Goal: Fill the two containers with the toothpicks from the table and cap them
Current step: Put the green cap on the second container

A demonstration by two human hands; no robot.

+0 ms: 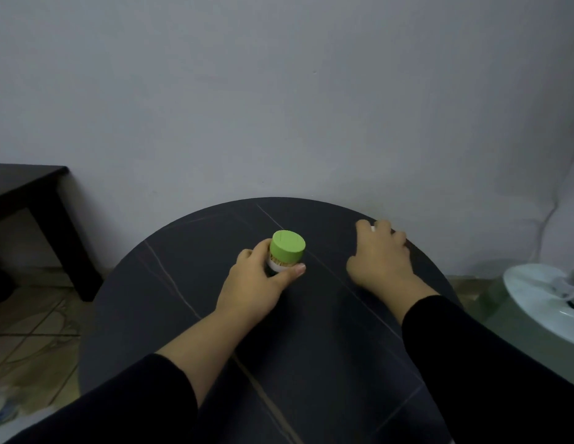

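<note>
A small clear container with a green cap [287, 246] stands upright near the middle of the round dark table [189, 283], with toothpicks showing through its wall below the cap. My left hand [258, 285] grips its lower body, thumb across the front. My right hand [380, 254] lies near the table's far right edge, its fingers curled over a small white thing [373, 228]; only a sliver of it shows between the fingers, so I cannot tell what it is. No loose toothpicks are visible on the tabletop.
A dark square side table [26, 187] stands at the left by the wall. A white round fan base [542, 299] sits on the floor at the right. A plain wall rises just behind the round table.
</note>
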